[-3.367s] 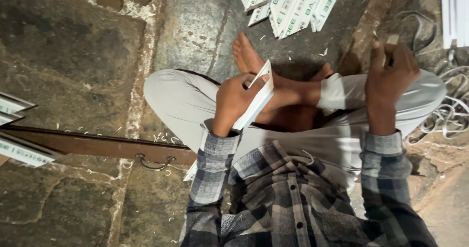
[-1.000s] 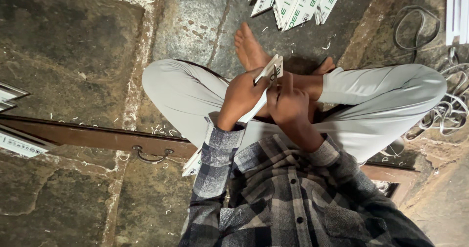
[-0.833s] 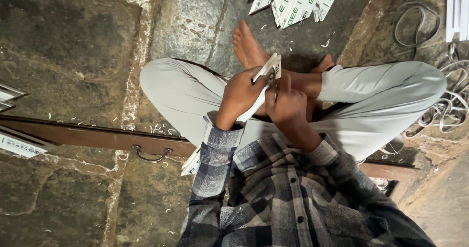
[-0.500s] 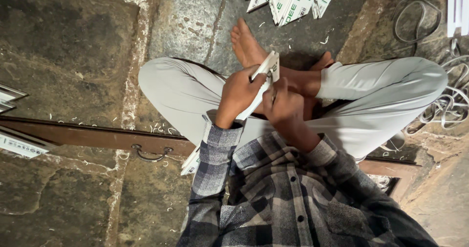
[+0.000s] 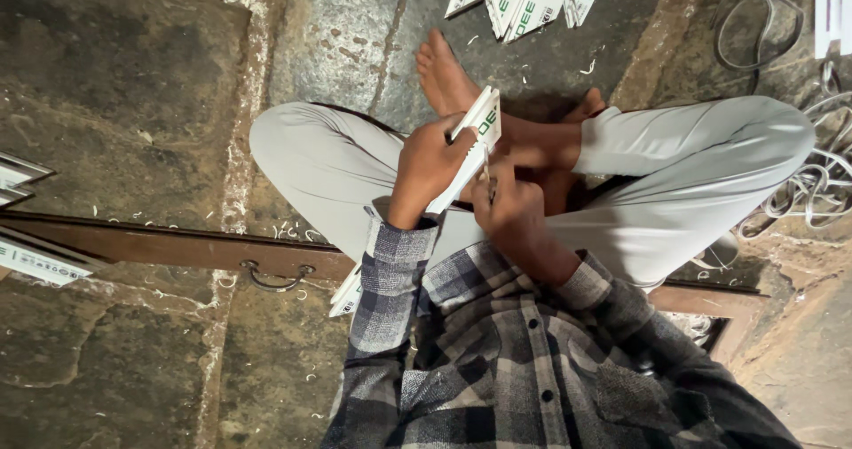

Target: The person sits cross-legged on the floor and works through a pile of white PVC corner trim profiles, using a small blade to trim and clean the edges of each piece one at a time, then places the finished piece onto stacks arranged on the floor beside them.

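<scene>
Head view, frame centre: left hand (image 5: 429, 161) grips a white plastic strip (image 5: 470, 143), right hand (image 5: 508, 208) clenches a small tool against it; a slip could nick fingers.

The floor (image 5: 133, 67) consisted of rough, dark stone slabs with pale mortar joints. A brown wooden board (image 5: 177, 249) with a metal handle (image 5: 275, 278) lay across it. Lighting was dim.

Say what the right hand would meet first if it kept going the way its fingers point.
The right hand points up-frame at the white strip held by the left hand; it is at or nearly touching it already. Beyond that lies the bare foot. Depth is unclear.
</scene>
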{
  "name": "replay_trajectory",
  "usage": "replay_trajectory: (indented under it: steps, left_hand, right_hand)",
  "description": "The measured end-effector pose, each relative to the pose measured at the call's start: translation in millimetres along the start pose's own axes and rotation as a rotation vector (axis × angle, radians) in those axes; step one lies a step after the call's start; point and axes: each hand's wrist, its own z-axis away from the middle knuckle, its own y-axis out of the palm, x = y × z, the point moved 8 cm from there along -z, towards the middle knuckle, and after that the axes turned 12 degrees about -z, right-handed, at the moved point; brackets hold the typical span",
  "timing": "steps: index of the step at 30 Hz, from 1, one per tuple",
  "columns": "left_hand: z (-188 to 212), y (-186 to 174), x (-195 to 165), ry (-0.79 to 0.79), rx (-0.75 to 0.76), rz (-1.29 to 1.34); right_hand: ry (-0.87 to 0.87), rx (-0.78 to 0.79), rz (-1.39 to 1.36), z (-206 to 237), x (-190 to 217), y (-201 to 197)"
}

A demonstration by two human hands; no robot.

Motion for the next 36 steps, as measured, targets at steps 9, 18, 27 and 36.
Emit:
replay_trajectory:
  steps: [9, 18, 27, 36]
  left_hand:
    - [-1, -4, 3, -0.001, 0.047, 0.179]
    - [2, -7, -14, -0.016, -0.051, -0.091]
    - [7, -18, -29, -0.017, -0.112, -0.112]
    - [4, -22, -26, -0.053, -0.102, -0.153]
  right_hand:
    - [0.289, -0.089, -0.065, 16, -19, -51]
    - [0.084, -0.15, -0.305, -57, -40, -63]
    - [0.124, -0.157, -0.192, -80, -26, -55]
    - [0.036, -0.194, -0.118, -74, -21, -54]
